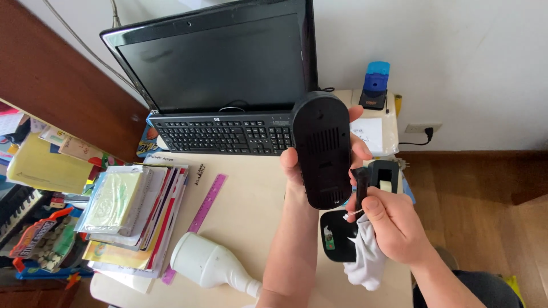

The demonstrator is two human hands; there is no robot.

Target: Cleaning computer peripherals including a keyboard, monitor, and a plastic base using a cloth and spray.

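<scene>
Black oval vented device [321, 149], upright

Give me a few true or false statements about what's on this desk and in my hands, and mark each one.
1. The left hand holds a black oval device upright. True.
2. The laptop screen shows a bright picture. False: it is dark.
3. The right hand holds a white cloth. True.
4. The purple ruler lies on the keyboard. False: it lies on the desk.
5. A white bottle lies on its side. True.
</scene>
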